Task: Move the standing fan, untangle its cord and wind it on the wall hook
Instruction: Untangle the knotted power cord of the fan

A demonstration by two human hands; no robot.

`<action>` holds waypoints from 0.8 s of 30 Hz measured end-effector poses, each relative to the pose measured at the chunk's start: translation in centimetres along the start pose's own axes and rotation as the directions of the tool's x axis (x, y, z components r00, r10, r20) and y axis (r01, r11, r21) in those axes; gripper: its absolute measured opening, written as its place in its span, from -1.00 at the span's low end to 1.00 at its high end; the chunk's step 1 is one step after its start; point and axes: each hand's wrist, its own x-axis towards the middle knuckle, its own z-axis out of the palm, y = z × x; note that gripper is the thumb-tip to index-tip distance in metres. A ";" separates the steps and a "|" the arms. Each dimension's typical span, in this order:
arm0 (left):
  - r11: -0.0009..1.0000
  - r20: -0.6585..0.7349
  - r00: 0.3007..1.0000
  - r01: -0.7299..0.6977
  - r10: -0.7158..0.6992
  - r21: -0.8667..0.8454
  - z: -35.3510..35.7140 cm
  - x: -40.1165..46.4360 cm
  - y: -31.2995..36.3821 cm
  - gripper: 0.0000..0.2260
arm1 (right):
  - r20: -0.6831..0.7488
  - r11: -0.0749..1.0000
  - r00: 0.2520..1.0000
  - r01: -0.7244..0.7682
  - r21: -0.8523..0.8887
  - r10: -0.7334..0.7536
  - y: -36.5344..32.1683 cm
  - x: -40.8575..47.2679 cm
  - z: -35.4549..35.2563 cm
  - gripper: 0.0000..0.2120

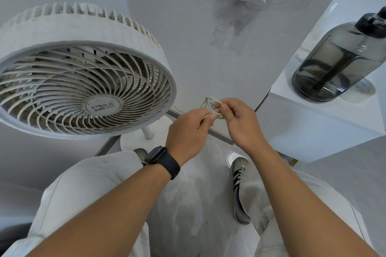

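Left hand (189, 131) and right hand (240, 123) are both pinching the knotted cord (212, 106) between them, fan (83, 73) sitting left.

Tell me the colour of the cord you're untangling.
Off-white, slightly beige cord, pinched between left hand and right hand; head view.

Fan (83, 73) left, bottle (338, 58) right, apparently.
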 end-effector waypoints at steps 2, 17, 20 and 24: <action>0.990 -0.071 0.997 0.020 -0.031 -0.143 0.0 0.0 0.4 -0.67 | -0.132 0.997 0.989 -0.072 0.017 0.074 0.2 0.4 -0.3 -0.79; 0.919 -0.002 0.997 0.073 -0.080 -0.386 -0.3 -0.1 0.7 -0.72 | 0.023 0.883 0.913 -0.399 0.247 0.406 0.4 0.5 0.0 -0.80; 0.939 0.074 0.994 0.096 -0.075 -0.329 0.1 0.0 0.7 -0.72 | 0.294 0.728 0.874 -0.485 0.484 0.386 -1.2 0.1 -0.1 -0.73; 0.959 0.104 0.994 0.066 -0.038 -0.276 0.1 0.0 0.6 -0.74 | 0.340 0.673 0.885 -0.464 0.576 0.318 -1.4 -0.3 0.2 -0.77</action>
